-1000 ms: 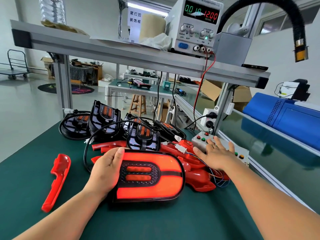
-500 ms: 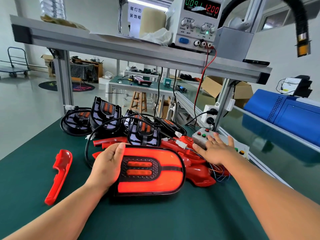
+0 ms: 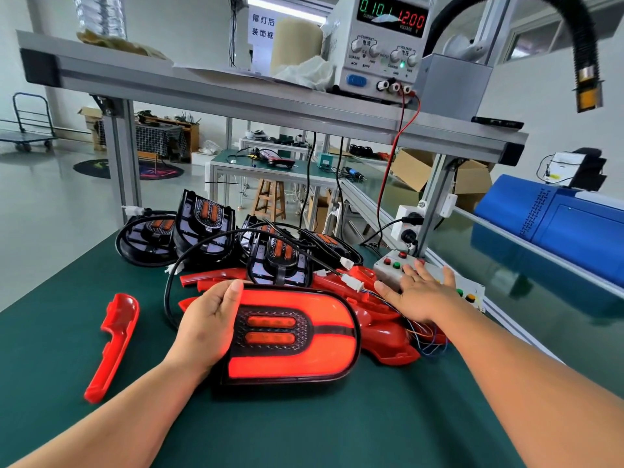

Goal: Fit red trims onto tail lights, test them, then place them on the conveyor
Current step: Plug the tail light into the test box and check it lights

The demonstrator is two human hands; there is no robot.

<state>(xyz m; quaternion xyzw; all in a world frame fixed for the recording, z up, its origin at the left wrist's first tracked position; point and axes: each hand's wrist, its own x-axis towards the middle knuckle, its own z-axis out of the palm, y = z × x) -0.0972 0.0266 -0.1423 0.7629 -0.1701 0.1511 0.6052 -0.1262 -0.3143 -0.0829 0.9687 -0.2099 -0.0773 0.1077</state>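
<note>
A tail light [image 3: 304,336] with its red trim fitted lies on the green bench, its outer band glowing red. My left hand [image 3: 211,324] grips its left end, thumb over the top edge. My right hand [image 3: 417,292] rests with straight fingers on the white button box [image 3: 472,292], fingertips by the buttons. A wire with a white connector [image 3: 351,283] runs from the lamp toward the box. Behind lie several unlit tail lights [image 3: 206,228] and a pile of red trims [image 3: 388,332]. One loose red trim [image 3: 113,342] lies at the left.
A power supply [image 3: 381,45] on the overhead shelf [image 3: 236,99] reads 12.00 V, with red and black leads dropping to the bench. The glass-sided conveyor [image 3: 506,275] runs along the right, beside a blue machine [image 3: 553,224]. A black hose with a nozzle [image 3: 587,86] hangs at top right.
The supply's current reading changed from 0.10 to 0.91 and back to about 0.10. Both hands stay in place; the view shifted slightly.
</note>
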